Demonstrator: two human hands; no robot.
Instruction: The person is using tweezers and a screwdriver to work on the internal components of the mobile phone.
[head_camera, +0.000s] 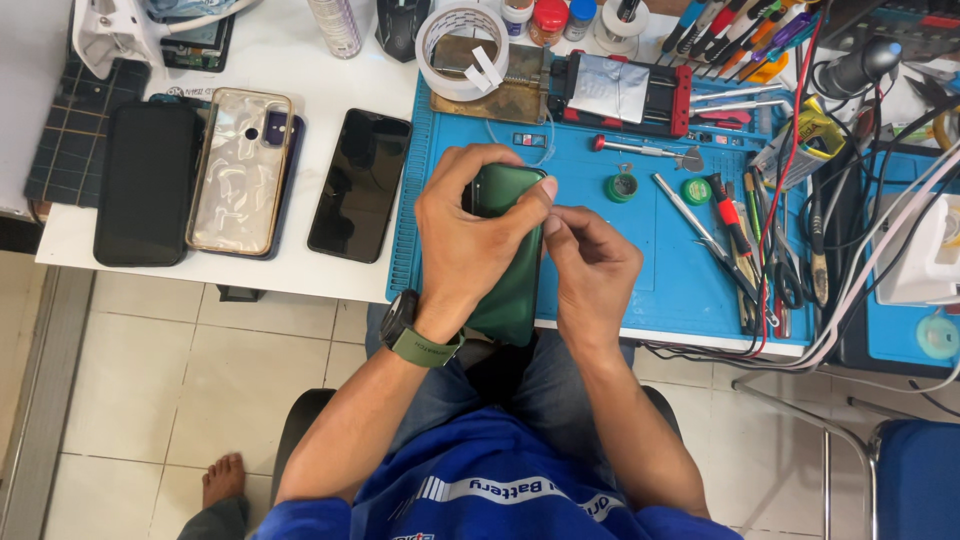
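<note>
I see my left hand (470, 235) wrapped around the green phone (510, 260), gripping it at the blue mat's (600, 230) near edge, long axis running away from me; my right hand (590, 270) pinches its right edge.

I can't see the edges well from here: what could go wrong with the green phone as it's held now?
The green phone is held above the mat's front edge and the lap by the left hand alone, so it could slip floorward. The right hand picks at its side edge; a slip might knock the small green tins or screwdriver nearby.
</note>
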